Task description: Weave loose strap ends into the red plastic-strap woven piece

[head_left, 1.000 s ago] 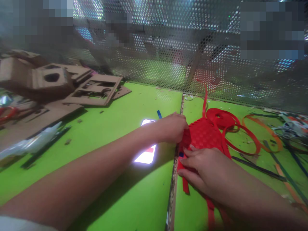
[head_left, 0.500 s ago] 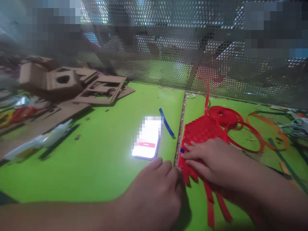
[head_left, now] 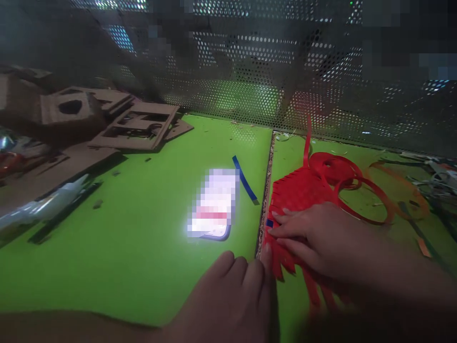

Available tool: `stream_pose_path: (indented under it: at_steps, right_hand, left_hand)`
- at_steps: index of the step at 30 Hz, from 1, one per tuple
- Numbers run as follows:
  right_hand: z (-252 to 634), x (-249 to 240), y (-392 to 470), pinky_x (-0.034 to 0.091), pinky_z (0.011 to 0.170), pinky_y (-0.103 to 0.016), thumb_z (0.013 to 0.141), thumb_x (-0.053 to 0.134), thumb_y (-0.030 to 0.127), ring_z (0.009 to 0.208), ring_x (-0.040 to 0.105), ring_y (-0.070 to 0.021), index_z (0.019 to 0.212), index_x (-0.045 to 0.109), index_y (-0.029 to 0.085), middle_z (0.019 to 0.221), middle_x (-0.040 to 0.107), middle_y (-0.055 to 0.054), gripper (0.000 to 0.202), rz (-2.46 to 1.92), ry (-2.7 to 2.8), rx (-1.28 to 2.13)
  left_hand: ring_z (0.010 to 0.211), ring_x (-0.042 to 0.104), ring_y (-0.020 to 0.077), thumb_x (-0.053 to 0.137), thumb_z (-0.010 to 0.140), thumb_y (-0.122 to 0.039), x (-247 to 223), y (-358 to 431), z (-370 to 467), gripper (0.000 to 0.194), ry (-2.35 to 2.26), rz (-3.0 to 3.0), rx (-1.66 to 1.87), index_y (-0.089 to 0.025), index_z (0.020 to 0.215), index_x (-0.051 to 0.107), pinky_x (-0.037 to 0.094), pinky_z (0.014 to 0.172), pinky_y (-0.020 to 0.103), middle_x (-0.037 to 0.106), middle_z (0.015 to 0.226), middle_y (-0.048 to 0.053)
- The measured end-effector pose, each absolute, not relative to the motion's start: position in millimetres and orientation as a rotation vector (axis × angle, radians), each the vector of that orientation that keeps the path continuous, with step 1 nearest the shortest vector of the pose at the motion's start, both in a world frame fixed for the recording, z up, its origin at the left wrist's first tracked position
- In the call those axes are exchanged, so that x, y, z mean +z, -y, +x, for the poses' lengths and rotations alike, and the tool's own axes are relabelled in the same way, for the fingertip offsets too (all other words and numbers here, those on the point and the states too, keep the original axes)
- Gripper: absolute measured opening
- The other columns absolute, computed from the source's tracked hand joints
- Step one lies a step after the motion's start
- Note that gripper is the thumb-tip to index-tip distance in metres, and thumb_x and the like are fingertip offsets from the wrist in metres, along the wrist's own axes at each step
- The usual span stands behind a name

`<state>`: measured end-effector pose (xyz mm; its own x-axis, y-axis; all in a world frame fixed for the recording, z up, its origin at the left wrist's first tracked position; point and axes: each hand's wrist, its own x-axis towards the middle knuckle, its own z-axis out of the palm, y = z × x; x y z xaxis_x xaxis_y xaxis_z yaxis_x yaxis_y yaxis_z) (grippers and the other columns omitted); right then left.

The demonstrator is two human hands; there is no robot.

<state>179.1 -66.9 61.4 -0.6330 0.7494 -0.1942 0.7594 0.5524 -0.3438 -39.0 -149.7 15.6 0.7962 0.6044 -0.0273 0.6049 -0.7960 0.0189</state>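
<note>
A red piece woven from flat strips (head_left: 298,188) lies on the green table, loose strip ends fanning out at its lower side. My right hand (head_left: 314,233) rests on it, fingers stretched out and pressed flat, beside a small blue patch (head_left: 269,223) at the left edge. My left hand (head_left: 233,295) is closed, knuckles up, with its index fingertip at the lower left edge of the weave; the thumb is hidden. Left of the weave lies a loose blue strip (head_left: 244,178), alongside a lit phone (head_left: 224,232).
A coiled red strip (head_left: 332,166) lies behind the weave. Cut cardboard pieces (head_left: 143,126) and a white tube-like object (head_left: 53,205) are at left. Orange and dark strips (head_left: 423,247) lie at right. A perforated metal panel (head_left: 250,97) borders the back; a gap (head_left: 267,181) divides the tabletop.
The picture is darker and the view has shifted slightly. My left hand sits a little lower, its index finger now showing against the weave. My right hand stays in place on the weave.
</note>
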Motion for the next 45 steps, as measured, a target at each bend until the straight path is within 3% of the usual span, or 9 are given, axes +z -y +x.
stream_pose_path:
  at_steps: [8, 17, 25, 30, 39, 45]
  right_hand:
    - [176, 62, 67, 0.042, 0.066, -0.028, 0.099, 0.067, 0.021, 0.074, 0.073, -0.018, 0.082, 0.08, 0.026, 0.085, 0.083, 0.001, 0.022, 1.395, -2.63, -0.653]
    - [180, 60, 67, 0.044, 0.063, -0.027, 0.095, 0.067, 0.016, 0.071, 0.072, -0.0177, 0.083, 0.082, 0.027, 0.082, 0.082, 0.001, 0.022, 1.297, -2.749, -0.629]
    - [189, 55, 68, 0.049, 0.067, -0.027, 0.1, 0.06, 0.019, 0.075, 0.074, -0.0196, 0.091, 0.084, 0.029, 0.088, 0.084, 0.001, 0.027, 1.247, -2.823, -0.638]
    - [185, 58, 69, 0.048, 0.063, -0.028, 0.098, 0.061, 0.02, 0.07, 0.072, -0.0195, 0.083, 0.082, 0.029, 0.081, 0.081, 0.002, 0.027, 1.274, -2.797, -0.609]
    - [186, 55, 68, 0.048, 0.068, -0.027, 0.1, 0.061, 0.02, 0.075, 0.074, -0.0191, 0.09, 0.085, 0.028, 0.086, 0.083, -0.001, 0.028, 1.265, -2.783, -0.575]
    - [187, 54, 63, 0.046, 0.063, -0.027, 0.098, 0.065, 0.022, 0.069, 0.072, -0.0185, 0.088, 0.084, 0.027, 0.084, 0.083, 0.0, 0.022, 1.215, -2.792, -0.626]
  left_hand:
    - [0.069, 0.058, 0.0211, 0.058, 0.106, -0.033, 16, 143, -35, 0.028, -0.957, 2.953, 0.04, -0.016, 0.103, 0.079, 0.036, 0.061, 0.039, 0.075, 0.086, 0.009]
    - [0.067, 0.059, 0.0216, 0.061, 0.104, -0.035, 16, 134, -33, 0.025, -0.883, 2.984, 0.025, -0.017, 0.098, 0.078, 0.038, 0.06, 0.039, 0.074, 0.083, 0.007]
    - [0.07, 0.058, 0.0214, 0.061, 0.105, -0.035, 14, 139, -34, 0.027, -0.891, 3.017, 0.069, -0.017, 0.098, 0.079, 0.036, 0.06, 0.039, 0.075, 0.084, 0.008]
    - [0.07, 0.055, 0.0213, 0.064, 0.103, -0.035, 12, 139, -34, 0.023, -0.974, 2.957, 0.092, -0.018, 0.099, 0.079, 0.034, 0.061, 0.04, 0.073, 0.084, 0.006]
    - [0.063, 0.046, 0.0191, 0.075, 0.093, -0.032, 0, 134, -31, 0.018, -0.926, 3.007, 0.31, -0.021, 0.079, 0.071, 0.029, 0.059, 0.039, 0.062, 0.072, 0.0]
    - [0.064, 0.048, 0.0193, 0.079, 0.091, -0.036, 1, 139, -33, 0.018, -0.986, 3.044, 0.348, -0.021, 0.083, 0.074, 0.033, 0.062, 0.039, 0.065, 0.075, 0.0]
